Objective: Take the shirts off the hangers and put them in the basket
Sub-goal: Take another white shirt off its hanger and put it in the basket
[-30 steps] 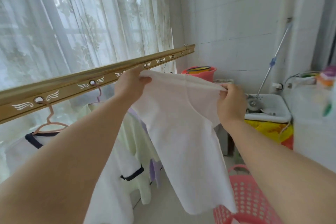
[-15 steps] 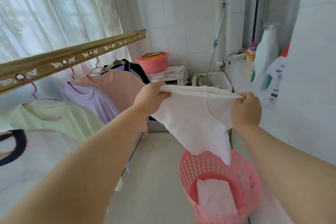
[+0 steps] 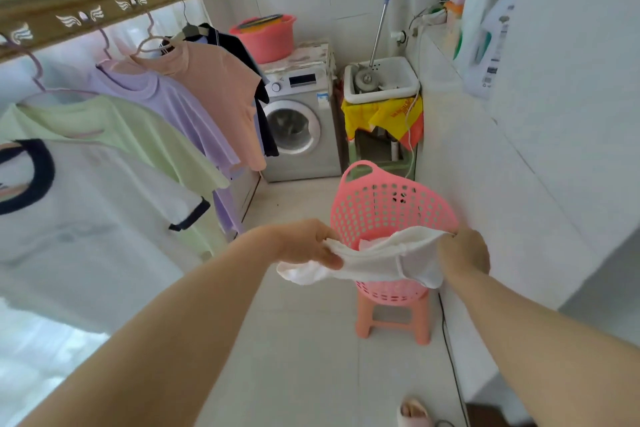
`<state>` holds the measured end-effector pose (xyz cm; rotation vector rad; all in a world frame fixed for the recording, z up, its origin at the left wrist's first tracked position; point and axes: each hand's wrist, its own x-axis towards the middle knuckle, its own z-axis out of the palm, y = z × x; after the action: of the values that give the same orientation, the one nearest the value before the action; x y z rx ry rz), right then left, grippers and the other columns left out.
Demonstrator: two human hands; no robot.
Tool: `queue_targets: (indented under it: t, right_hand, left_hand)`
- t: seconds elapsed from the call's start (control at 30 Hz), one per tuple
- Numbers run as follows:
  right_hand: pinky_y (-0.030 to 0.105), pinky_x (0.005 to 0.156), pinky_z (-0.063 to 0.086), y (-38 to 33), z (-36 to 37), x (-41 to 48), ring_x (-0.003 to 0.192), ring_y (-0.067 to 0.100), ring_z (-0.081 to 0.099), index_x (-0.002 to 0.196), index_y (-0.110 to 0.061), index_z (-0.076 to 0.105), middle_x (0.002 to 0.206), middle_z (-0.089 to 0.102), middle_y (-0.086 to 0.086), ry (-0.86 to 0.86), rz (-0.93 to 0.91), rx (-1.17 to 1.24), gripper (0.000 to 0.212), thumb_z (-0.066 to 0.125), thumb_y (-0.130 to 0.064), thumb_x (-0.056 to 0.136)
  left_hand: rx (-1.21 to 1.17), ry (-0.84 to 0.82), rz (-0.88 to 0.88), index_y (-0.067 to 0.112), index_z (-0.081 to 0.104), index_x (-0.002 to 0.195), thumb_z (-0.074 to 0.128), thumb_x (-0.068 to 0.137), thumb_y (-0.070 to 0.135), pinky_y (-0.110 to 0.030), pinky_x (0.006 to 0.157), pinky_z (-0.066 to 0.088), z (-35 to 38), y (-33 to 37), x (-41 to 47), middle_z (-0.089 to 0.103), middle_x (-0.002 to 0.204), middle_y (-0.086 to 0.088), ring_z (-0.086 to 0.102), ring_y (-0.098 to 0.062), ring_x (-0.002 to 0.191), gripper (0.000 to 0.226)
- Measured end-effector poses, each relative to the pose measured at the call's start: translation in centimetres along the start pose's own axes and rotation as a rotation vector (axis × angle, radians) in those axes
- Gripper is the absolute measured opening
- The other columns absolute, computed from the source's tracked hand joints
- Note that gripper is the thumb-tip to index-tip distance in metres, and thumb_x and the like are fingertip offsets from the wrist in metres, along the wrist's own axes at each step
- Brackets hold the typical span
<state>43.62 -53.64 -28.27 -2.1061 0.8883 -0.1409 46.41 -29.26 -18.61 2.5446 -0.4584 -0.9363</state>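
We hold the white shirt stretched between both hands over the near rim of the pink basket, low and right of centre in the frame, probably so it falls inside. Our left hand pinches one end and our right hand grips the other, both arms reaching forward and down.

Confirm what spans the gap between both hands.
Head view: a white fabric shirt, gripped by left hand and right hand, sagging over the pink perforated plastic basket.
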Motion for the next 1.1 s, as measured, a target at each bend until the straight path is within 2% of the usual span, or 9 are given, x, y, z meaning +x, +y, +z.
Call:
queue_targets:
  t: [0.2,0.33,0.4,0.5,0.57,0.67,0.77,0.9,1.1]
  right_hand:
    - [0.031,0.095,0.034,-2.1,2.6,-3.2,0.115,0.019,0.046,0.144,-0.019,0.030,0.124,0.046,0.002,-0.409,-0.362,0.138,0.053,0.042,-0.004,0.095]
    - [0.035,0.103,0.027,-3.6,3.0,-5.9,0.126,0.023,0.045,0.138,-0.023,0.047,0.130,0.053,0.009,-0.877,-0.261,0.113,0.039,0.038,-0.029,0.101]
    - [0.027,0.109,0.022,-3.0,3.4,-5.6,0.138,0.023,0.035,0.143,-0.012,0.041,0.147,0.042,0.009,-0.969,-0.129,0.149,0.069,0.036,-0.060,0.094]
    - [0.035,0.113,0.031,-1.7,4.9,-3.4,0.132,0.017,0.045,0.140,-0.018,0.044,0.142,0.049,0.000,-1.096,-0.146,0.183,0.127,0.054,-0.095,0.038]
    - [0.025,0.100,0.037,-1.8,4.0,-2.3,0.114,0.004,0.052,0.128,-0.024,0.050,0.125,0.058,-0.011,-1.171,-0.262,-0.034,0.107,0.062,-0.087,0.043]
    - [0.024,0.089,0.039,-1.4,3.8,-0.3,0.100,0.014,0.056,0.126,-0.013,0.057,0.118,0.063,0.002,-1.078,-0.270,-0.183,0.050,0.064,-0.041,0.086]
    - [0.026,0.083,0.045,-0.2,3.8,1.1,0.093,0.018,0.059,0.130,-0.006,0.054,0.123,0.062,0.011,-1.074,-0.115,-0.148,0.040,0.047,-0.031,0.099]
    - [0.020,0.046,0.042,1.3,3.8,2.0,0.046,0.006,0.064,0.123,-0.008,0.052,0.080,0.067,0.003,-1.054,0.169,-0.021,0.031,0.044,-0.029,0.101]
    - [0.024,0.049,0.046,2.2,4.4,3.0,0.057,0.012,0.066,0.122,-0.011,0.055,0.084,0.066,0.000,-1.021,0.348,0.171,0.033,0.053,-0.032,0.096]
  left_hand:
    - [0.028,-0.119,0.024,0.040,0.062,0.074,0.070,0.085,0.023,-0.023,0.076,0.041,1.6,0.6,-1.4,0.060,0.075,0.024,0.055,-0.001,0.078,0.021]
    - [-0.061,-0.062,0.049,0.035,0.062,0.078,0.068,0.087,0.022,-0.024,0.074,0.043,0.4,0.7,-1.4,0.061,0.074,0.017,0.058,-0.007,0.076,0.017]
    - [-0.086,-0.015,0.046,0.033,0.060,0.076,0.066,0.089,0.019,-0.021,0.067,0.041,-0.6,0.8,-1.1,0.060,0.072,0.017,0.057,-0.005,0.072,0.020]
    - [-0.106,0.060,0.054,0.033,0.058,0.074,0.064,0.091,0.017,-0.011,0.059,0.038,-1.9,1.3,0.2,0.058,0.066,0.021,0.054,0.005,0.065,0.024]
    - [-0.087,0.144,0.071,0.031,0.056,0.072,0.064,0.091,0.016,-0.008,0.053,0.036,-2.5,1.9,1.7,0.055,0.062,0.020,0.051,0.005,0.058,0.025]
    - [-0.029,0.418,0.077,0.019,0.062,0.086,0.067,0.088,0.021,-0.024,0.068,0.043,-2.2,2.1,5.1,0.058,0.079,0.007,0.057,-0.012,0.078,0.006]
    - [-0.148,0.672,-0.093,0.016,0.052,0.127,0.069,0.086,0.027,-0.032,0.092,0.042,0.0,0.3,8.9,0.059,0.124,0.000,0.054,-0.022,0.115,0.046]
    - [-0.292,0.408,-0.456,0.003,0.020,0.149,0.064,0.089,0.038,-0.036,0.104,0.034,5.4,-2.7,11.3,0.035,0.149,-0.015,0.039,-0.030,0.135,0.082]
    - [-0.436,0.089,-0.593,0.003,0.026,0.148,0.043,0.097,0.050,-0.039,0.105,0.032,10.4,-5.2,11.9,0.035,0.151,-0.012,0.037,-0.032,0.136,0.071]
